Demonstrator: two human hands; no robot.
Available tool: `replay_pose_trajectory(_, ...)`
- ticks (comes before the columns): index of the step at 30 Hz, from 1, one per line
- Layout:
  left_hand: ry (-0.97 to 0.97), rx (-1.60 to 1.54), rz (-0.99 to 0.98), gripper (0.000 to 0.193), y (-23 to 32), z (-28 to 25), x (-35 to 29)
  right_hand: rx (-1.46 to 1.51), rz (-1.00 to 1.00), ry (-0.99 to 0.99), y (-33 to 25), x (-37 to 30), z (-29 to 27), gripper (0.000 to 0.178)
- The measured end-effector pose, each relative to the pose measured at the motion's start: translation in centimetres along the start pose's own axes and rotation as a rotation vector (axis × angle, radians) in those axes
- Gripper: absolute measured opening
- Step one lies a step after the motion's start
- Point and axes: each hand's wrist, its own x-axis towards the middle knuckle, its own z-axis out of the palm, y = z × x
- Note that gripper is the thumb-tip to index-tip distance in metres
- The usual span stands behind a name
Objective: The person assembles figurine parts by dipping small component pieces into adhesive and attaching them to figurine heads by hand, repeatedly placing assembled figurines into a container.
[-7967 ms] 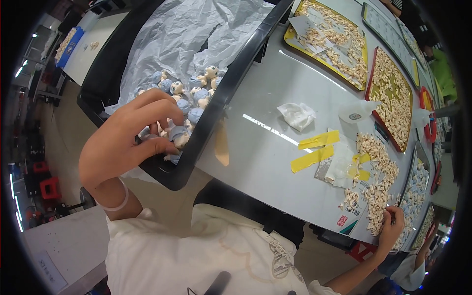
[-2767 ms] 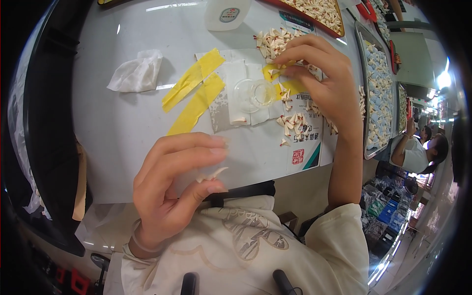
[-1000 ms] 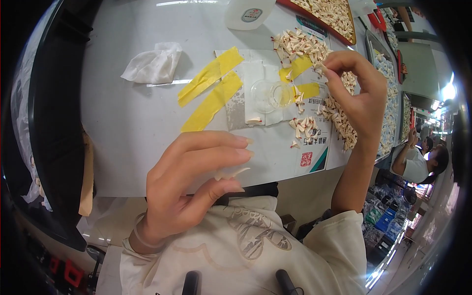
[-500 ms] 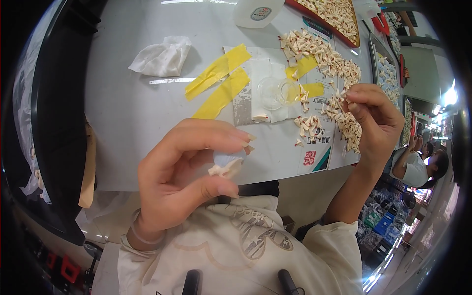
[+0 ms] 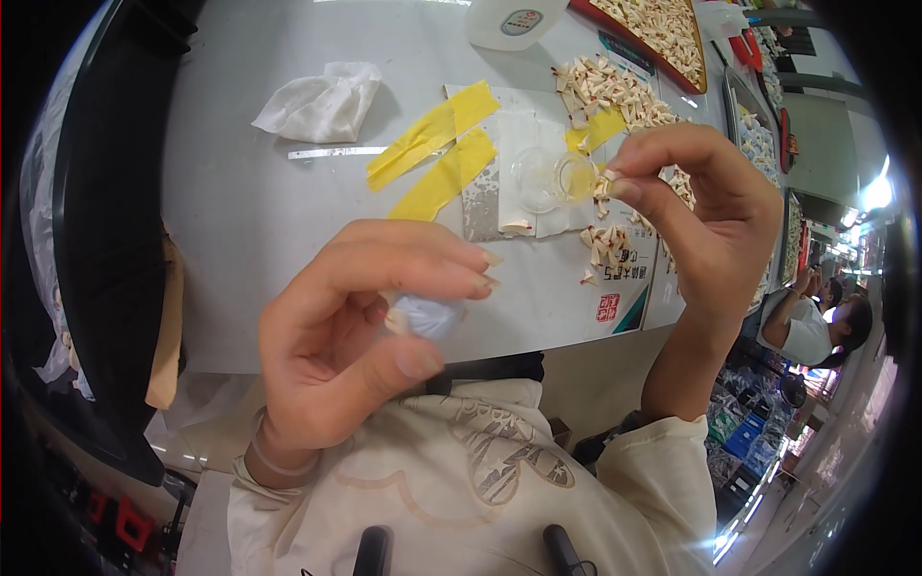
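My left hand (image 5: 327,331) holds a small pale blue ball (image 5: 432,318) between thumb and fingertips, above the table's near edge. A cream pointed piece (image 5: 396,321) with a red tip sticks out from the ball's left side; the fingers hide part of the ball. To the right, my right hand (image 5: 715,216) pinches a small cream piece (image 5: 609,180) between thumb and forefinger. That pinch is right beside a clear round dish (image 5: 535,182) and a smaller clear ring-shaped cup (image 5: 576,179). Loose cream pieces with red tips (image 5: 615,93) lie heaped beyond and beneath my right hand.
Yellow tape strips (image 5: 432,134) hold down a pale sheet (image 5: 485,206) on the grey table. A crumpled white cloth (image 5: 322,104) lies at the left, a white plastic bottle (image 5: 504,24) at the back. An orange-rimmed tray (image 5: 663,43) holds more cream pieces. Another person (image 5: 807,322) sits far right.
My right hand has come left from over the heap to the clear dish, with its fingers still pinched. My left hand has turned the ball, so a cream piece now points left.
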Motion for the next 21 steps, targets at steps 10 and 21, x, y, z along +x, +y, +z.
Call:
replay_pose_trajectory(10,-0.064,0.066,0.128,0.044,-1.0,-1.1,0.0,-0.480,-0.182,-0.184,-1.2,2.3,0.5,0.019)
replay_pose_trajectory(21,0.047,-0.069,-0.055,0.049,-0.2,-0.6,-0.1,-0.448,-0.159,-0.124,-1.4,2.0,1.0,0.018)
